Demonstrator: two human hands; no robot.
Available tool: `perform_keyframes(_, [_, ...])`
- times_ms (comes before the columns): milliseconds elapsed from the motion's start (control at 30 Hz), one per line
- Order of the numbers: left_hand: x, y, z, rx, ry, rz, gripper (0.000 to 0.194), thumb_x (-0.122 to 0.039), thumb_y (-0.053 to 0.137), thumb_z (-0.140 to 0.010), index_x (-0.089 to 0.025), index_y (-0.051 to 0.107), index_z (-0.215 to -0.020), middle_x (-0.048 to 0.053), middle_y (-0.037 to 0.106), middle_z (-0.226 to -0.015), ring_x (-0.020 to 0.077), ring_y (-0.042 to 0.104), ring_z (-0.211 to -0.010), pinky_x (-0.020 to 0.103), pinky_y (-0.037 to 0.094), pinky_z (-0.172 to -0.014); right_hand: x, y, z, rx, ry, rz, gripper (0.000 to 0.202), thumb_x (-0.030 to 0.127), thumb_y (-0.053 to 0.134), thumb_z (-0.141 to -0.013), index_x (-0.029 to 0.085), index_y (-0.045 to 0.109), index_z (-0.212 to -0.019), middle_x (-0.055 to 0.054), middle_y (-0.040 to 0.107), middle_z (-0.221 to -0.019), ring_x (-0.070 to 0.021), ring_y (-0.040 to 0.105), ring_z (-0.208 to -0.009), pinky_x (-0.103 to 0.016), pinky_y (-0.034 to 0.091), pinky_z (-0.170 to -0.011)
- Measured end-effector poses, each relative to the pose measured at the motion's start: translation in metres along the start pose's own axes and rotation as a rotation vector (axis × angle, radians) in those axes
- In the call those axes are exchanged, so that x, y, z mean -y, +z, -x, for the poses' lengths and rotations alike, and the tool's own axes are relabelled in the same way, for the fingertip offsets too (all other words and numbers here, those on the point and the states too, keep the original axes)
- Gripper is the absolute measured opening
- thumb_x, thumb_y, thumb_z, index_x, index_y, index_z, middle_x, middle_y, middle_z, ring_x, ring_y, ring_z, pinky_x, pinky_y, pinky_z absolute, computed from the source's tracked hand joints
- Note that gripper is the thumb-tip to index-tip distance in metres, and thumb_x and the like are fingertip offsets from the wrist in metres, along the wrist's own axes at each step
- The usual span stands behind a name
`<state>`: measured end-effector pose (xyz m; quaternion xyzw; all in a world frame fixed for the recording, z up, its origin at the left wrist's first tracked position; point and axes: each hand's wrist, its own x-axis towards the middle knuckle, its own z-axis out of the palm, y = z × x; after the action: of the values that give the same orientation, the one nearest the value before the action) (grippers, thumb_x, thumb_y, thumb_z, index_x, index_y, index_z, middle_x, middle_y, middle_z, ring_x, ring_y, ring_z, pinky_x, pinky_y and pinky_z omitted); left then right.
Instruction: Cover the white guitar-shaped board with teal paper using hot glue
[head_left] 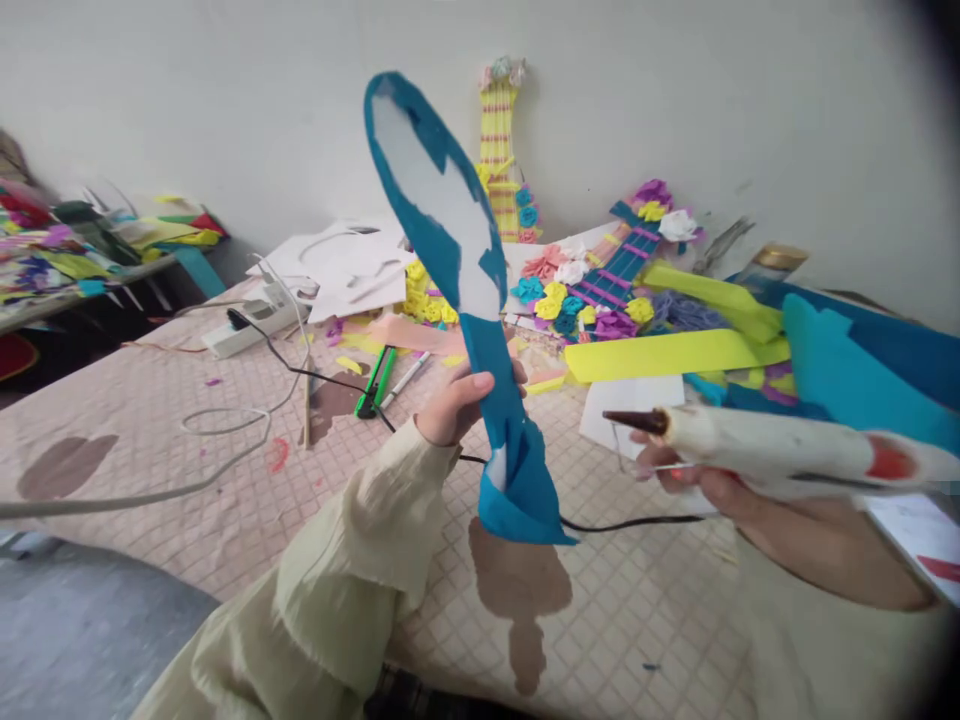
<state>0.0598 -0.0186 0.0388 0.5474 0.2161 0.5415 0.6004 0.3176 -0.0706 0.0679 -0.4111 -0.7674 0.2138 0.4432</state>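
Right now the left hand point(450, 402) has its fingers clamped around the narrow middle of the blue-wrapped cutout point(489, 350), thumb across the front, so the long piece is up off the patterned tablecloth point(637, 610), its rounded end leaning up and to the left. That grip seems chosen to leave both ends exposed: the pale surface shows above, and the loose blue wrap point(525, 500) folds and flares below. Over on the right, the right hand point(731, 492) has its fingers closed around the glue gun point(772, 447) from underneath; whether one presses the trigger, I cannot tell. The dark nozzle point(637, 422) points inward, probably for reach, with a gap between it and the cutout. Edges next: the wrap's lower point spreads rightward near the black cord point(637, 522), which could snag. Beyond the hands, the green cutter point(377, 382) and white power strip point(259, 325) lie left, the yellow strip point(667, 355) right, so low sideways moves look tighter. More room shows toward the near side, over the cloth, whose edge curves away at lower left.
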Motion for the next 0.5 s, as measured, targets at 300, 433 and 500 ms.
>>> perform_keyframes(300, [0.0021, 0.0074, 0.0037, -0.029, -0.044, -0.139, 0.056, -0.060, 0.055, -0.066, -0.020, 0.058, -0.104, 0.006, 0.064, -0.091, 0.0259, 0.063, -0.083, 0.033, 0.053, -0.057, 0.0019, 0.0015, 0.0005, 0.423, -0.380, 0.037, 0.030, 0.021, 0.063, -0.072, 0.026, 0.059, -0.102, -0.007, 0.066, -0.085, -0.0194, 0.063, -0.075, -0.029, 0.053, -0.056])
perform_keyframes(433, [0.0003, 0.0092, 0.0034, 0.020, -0.034, -0.193, 0.058, -0.061, 0.053, -0.067, -0.019, 0.056, -0.107, 0.005, 0.063, -0.089, 0.0281, 0.062, -0.087, 0.037, 0.053, -0.063, 0.0000, 0.0035, 0.0019, 0.437, -0.446, 0.062, 0.032, 0.025, 0.058, -0.076, 0.026, 0.055, -0.108, -0.009, 0.066, -0.085, -0.0207, 0.064, -0.078, -0.030, 0.053, -0.059])
perform_keyframes(500, [-0.0003, 0.0083, 0.0026, 0.064, -0.053, -0.202, 0.058, -0.062, 0.055, -0.065, -0.019, 0.057, -0.103, 0.005, 0.063, -0.089, 0.0282, 0.062, -0.087, 0.038, 0.053, -0.064, -0.0029, 0.0024, -0.0004, 0.524, -0.525, 0.107, 0.043, 0.024, 0.063, -0.073, 0.026, 0.052, -0.114, -0.007, 0.067, -0.088, -0.0203, 0.064, -0.081, -0.029, 0.054, -0.062])
